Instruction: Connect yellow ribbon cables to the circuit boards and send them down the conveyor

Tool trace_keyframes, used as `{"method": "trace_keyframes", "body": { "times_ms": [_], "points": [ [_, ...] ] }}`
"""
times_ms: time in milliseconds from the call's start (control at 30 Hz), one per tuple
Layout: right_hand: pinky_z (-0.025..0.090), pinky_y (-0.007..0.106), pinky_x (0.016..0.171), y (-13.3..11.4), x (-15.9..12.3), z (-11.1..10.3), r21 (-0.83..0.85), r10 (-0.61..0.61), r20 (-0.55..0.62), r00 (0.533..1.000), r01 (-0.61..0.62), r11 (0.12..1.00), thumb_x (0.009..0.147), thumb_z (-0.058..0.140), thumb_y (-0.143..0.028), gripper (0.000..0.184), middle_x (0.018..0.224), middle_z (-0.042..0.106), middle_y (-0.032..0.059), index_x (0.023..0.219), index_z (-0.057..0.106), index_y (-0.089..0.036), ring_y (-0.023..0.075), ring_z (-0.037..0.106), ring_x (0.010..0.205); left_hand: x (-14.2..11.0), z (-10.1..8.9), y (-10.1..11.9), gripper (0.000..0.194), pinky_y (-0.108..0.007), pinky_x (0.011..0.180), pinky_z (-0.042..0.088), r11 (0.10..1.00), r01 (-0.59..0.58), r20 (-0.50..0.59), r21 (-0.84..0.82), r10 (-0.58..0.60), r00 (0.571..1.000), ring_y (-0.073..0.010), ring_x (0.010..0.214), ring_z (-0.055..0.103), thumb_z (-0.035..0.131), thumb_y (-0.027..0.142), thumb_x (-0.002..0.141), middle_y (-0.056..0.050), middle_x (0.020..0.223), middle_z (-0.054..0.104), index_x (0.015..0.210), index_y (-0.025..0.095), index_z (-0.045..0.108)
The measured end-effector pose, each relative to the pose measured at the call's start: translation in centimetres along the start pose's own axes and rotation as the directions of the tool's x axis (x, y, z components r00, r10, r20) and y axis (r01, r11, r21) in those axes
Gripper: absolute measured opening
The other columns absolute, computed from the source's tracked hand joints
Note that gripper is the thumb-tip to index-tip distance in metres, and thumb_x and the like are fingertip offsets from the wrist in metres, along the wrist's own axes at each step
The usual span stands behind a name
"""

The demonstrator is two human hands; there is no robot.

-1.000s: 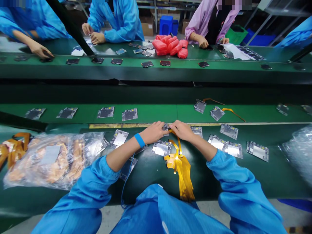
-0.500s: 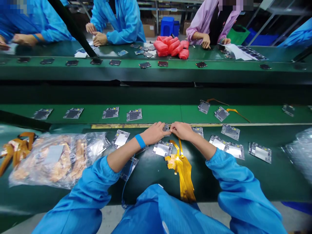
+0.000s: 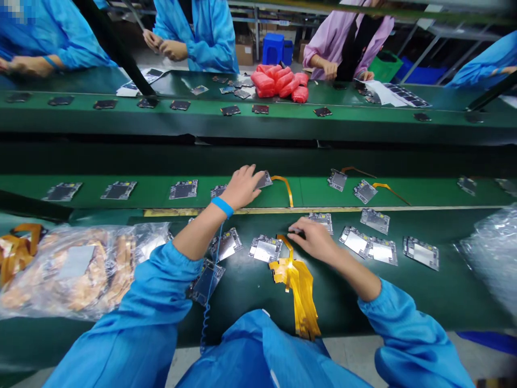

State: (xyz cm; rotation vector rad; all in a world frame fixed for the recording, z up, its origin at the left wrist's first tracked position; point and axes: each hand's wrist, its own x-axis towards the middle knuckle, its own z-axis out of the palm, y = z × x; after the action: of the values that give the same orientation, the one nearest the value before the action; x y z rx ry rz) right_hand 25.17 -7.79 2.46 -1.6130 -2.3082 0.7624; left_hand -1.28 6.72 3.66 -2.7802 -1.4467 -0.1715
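My left hand reaches out over the green conveyor belt and grips a small circuit board with an orange flex cable trailing from it. A blue wrist strap sits on that arm. My right hand rests on the dark bench, fingers curled beside the top of a pile of orange flex cables and close to a board. Whether it holds anything is hidden. Several silver-shielded boards lie around both hands.
A clear bag of cables and boards lies at the left. More boards sit at the right, others ride the belt. Across a second belt, other workers in blue and pink coats handle parts near a red bag pile.
My hands were together on one board at the bench edge. Now the left hand has carried that board with its cable forward onto the belt, and the right has dropped back to the cable pile.
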Motion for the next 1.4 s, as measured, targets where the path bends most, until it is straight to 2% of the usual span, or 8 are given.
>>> {"method": "trace_keyframes", "body": {
  "times_ms": [133,333,500,733,933,1133,1233,1400],
  "points": [
    [0.048,0.03,0.078,-1.5,-0.1,0.8,-0.187,0.034,0.179,0.983,0.0,0.982,0.1,0.062,-0.032,0.026,0.121,0.069,0.0081,0.122,0.072,-0.024,0.0224,0.071,0.099,-0.9,0.3,-2.8,0.045,-0.053,0.106,0.046,0.996,0.072,0.145,0.045,-0.078,0.986,-0.0387,0.138,0.045,0.057,0.028,0.095,-0.02,0.152,0.05,0.139,0.017,0.058],
    [0.05,0.03,0.075,-2.5,1.0,1.0,-0.353,0.017,0.273,0.962,0.084,0.932,0.105,0.052,-0.033,0.03,0.127,0.066,0.0108,0.128,0.069,-0.024,0.0232,0.073,0.094,-3.3,0.6,-4.9,0.052,-0.048,0.104,0.049,0.991,0.068,0.336,0.117,-0.104,0.936,-0.0365,0.134,0.051,0.054,0.03,0.094,-0.019,0.149,0.053,0.144,0.016,0.057],
    [0.052,0.031,0.077,-2.9,1.6,0.7,-0.442,0.021,0.32,0.947,0.13,0.887,0.106,0.045,-0.024,0.032,0.126,0.065,0.0149,0.125,0.07,-0.02,0.0246,0.073,0.096,-3.1,1.0,-5.4,0.062,-0.046,0.104,0.048,0.991,0.04,0.381,0.127,-0.086,0.921,-0.0349,0.134,0.052,0.057,0.025,0.088,-0.017,0.151,0.052,0.149,0.018,0.051],
    [0.053,0.033,0.075,-2.4,2.2,0.6,-0.479,0.052,0.32,0.946,0.114,0.871,0.106,0.042,-0.022,0.031,0.12,0.067,0.0153,0.118,0.07,-0.016,0.0265,0.074,0.095,-2.0,1.6,-5.6,0.062,-0.042,0.095,0.049,0.992,0.027,0.377,0.126,-0.073,0.923,-0.0343,0.121,0.057,0.059,0.023,0.085,-0.018,0.134,0.058,0.147,0.018,0.055],
    [0.051,0.031,0.076,-2.3,2.0,0.3,-0.436,0.08,0.284,0.956,0.054,0.898,0.106,0.049,-0.03,0.026,0.126,0.066,0.0126,0.122,0.067,-0.019,0.025,0.073,0.098,-2.4,1.0,-2.9,0.061,-0.041,0.093,0.046,0.997,-0.082,0.27,0.011,0.076,0.96,-0.0329,0.115,0.057,0.062,0.028,0.084,-0.017,0.13,0.058,0.144,0.018,0.056],
    [0.054,0.033,0.078,-1.4,2.6,-0.1,-0.484,0.117,0.161,0.98,-0.025,0.875,0.103,0.059,-0.042,0.043,0.145,0.057,0.0152,0.138,0.059,-0.018,0.027,0.073,0.101,-2.6,1.1,1.6,0.059,-0.04,0.093,0.044,0.97,-0.221,0.26,-0.102,0.24,0.935,-0.0313,0.116,0.057,0.065,0.028,0.083,-0.014,0.127,0.059,0.141,0.02,0.057],
    [0.054,0.033,0.08,0.2,3.4,-0.3,-0.48,0.136,0.088,0.987,-0.077,0.874,0.101,0.06,-0.049,0.049,0.143,0.058,0.015,0.14,0.06,-0.018,0.0274,0.072,0.104,-2.9,1.4,3.0,0.053,-0.04,0.093,0.044,0.959,-0.252,0.251,-0.134,0.278,0.927,-0.0308,0.114,0.058,0.066,0.028,0.084,-0.013,0.124,0.06,0.136,0.021,0.06],
    [0.053,0.032,0.082,2.1,4.7,-0.7,-0.432,0.13,0.038,0.991,-0.101,0.896,0.101,0.059,-0.052,0.044,0.136,0.063,0.0111,0.133,0.068,-0.023,0.0253,0.071,0.105,-3.8,2.1,4.4,0.047,-0.04,0.092,0.044,0.935,-0.321,0.234,-0.147,0.349,0.908,-0.0301,0.112,0.058,0.068,0.026,0.083,-0.013,0.125,0.06,0.13,0.021,0.061]
  ]
}}
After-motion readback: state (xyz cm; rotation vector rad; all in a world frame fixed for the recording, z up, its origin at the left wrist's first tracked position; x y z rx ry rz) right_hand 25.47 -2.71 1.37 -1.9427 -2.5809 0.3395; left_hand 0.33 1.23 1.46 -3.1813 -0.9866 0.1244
